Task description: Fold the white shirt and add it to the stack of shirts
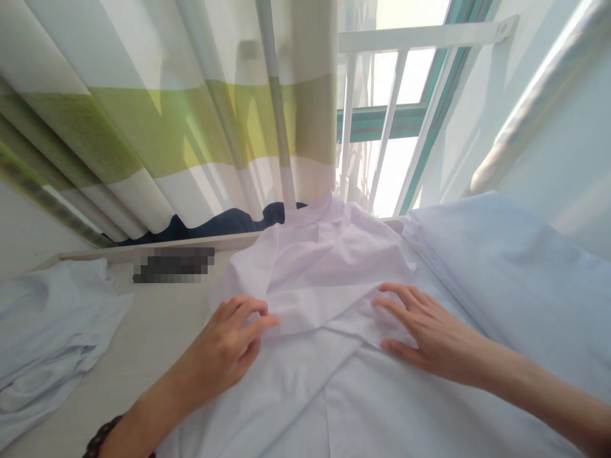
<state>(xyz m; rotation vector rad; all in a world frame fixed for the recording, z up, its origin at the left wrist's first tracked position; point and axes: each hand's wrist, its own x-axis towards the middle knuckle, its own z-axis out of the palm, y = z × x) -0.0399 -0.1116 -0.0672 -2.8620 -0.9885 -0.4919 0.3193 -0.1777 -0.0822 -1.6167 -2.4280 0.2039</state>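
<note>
A white collared shirt (305,375) lies spread out in front of me, its collar end at the far side and its cloth creased in the middle. Over the shirt's left part is my left hand (236,337), fingers loosely bent and apart, with no cloth visibly gripped. My right hand (410,324) rests on or just above the right part, its fingers spread and nothing in them. Diagonal folds run across the fabric between the two hands. Whether the fingertips press on the cloth I cannot tell.
More white cloth (42,343) lies at the left, and a large pale folded cloth (525,273) at the right. A blurred dark object (174,265) sits near the back edge. Behind hang green-and-white curtains (191,127), beside a white railing (420,38) and a window.
</note>
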